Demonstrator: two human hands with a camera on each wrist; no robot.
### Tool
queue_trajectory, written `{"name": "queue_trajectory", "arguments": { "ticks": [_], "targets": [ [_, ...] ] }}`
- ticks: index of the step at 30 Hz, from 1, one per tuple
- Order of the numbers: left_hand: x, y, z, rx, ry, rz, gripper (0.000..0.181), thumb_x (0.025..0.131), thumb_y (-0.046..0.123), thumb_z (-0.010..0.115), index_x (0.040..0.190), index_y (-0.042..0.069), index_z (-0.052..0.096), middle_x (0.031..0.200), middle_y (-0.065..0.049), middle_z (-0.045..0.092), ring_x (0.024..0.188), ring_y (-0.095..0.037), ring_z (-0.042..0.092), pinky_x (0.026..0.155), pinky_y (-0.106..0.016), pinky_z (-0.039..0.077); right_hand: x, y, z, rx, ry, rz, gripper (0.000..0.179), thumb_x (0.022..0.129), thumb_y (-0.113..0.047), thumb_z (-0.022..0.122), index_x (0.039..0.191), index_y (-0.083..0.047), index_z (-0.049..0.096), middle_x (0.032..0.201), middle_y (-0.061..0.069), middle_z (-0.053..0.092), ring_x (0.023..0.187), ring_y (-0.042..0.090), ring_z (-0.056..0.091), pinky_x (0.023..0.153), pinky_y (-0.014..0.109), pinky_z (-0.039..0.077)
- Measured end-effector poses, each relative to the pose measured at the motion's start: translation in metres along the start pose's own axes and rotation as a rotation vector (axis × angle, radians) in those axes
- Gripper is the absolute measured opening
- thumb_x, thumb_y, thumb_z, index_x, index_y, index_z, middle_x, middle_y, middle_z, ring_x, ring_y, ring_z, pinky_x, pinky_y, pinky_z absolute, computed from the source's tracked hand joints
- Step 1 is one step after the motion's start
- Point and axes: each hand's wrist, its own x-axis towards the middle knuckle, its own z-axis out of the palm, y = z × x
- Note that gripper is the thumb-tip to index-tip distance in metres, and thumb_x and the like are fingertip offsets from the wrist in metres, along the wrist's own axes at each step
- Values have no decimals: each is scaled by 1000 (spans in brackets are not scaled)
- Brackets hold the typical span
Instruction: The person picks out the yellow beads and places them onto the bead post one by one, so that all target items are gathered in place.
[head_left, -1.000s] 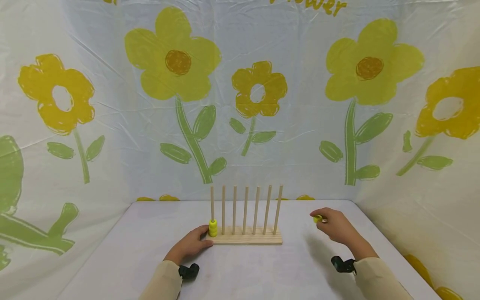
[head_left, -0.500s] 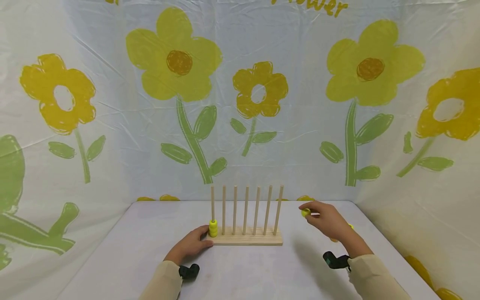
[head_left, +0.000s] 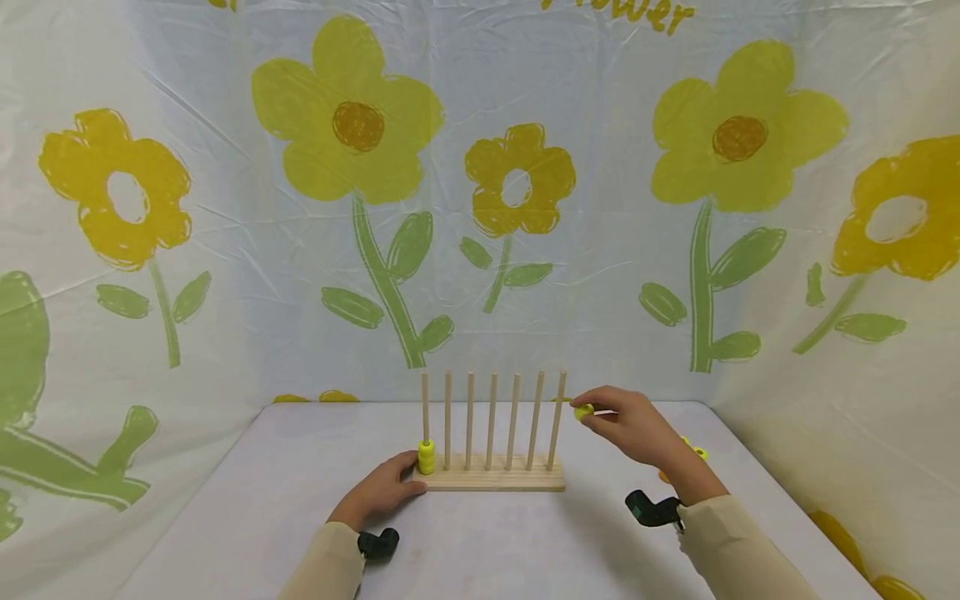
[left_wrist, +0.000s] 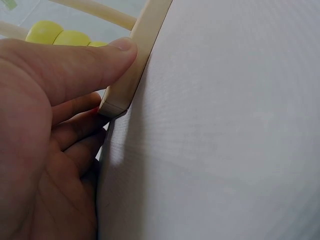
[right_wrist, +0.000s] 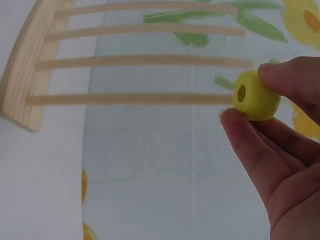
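Peg rack (head_left: 491, 480): leftmost peg (head_left: 425, 408) bears yellow beads (head_left: 426, 457). Left fingers (left_wrist: 95, 67) grip rack; right fingers (right_wrist: 248, 145) pinch single bead (right_wrist: 261, 102).

- Facing me, a pale, creased cloth (head_left: 600, 325) printed with yellow flowers (head_left: 347, 54) and green stems (head_left: 701, 300).
- More of it to my left and right.
- Cut-off yellow lettering (head_left: 637, 10) up top.
- Below me, a whitish tabletop (head_left: 258, 492).

Right of the wooden peg stand (head_left: 487, 482), the right forearm (head_left: 697, 479) partly covers the loose beads (head_left: 701, 454), so I can't count them. At the stand's left end, seen from the left wrist, the left hand (left_wrist: 55, 120) blocks the foot of the yellow bead stack (left_wrist: 71, 37); high above the stand, the head view's top edge slices the yellow lettering (head_left: 660, 13).
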Motion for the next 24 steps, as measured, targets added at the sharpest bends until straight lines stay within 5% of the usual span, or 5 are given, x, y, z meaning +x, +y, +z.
{"name": "queue_trajectory", "arguments": {
  "ticks": [24],
  "targets": [
    [1,-1,1,-9,5,14,67,88,33,70,143,5,45,149,-17,45,140,-41,36,114,-60,29,45,-58,23,14,-78,-179,27,94,-5,55,113,-19,69,122,1,64,113,22,62,92,30,56]
  ]
}}
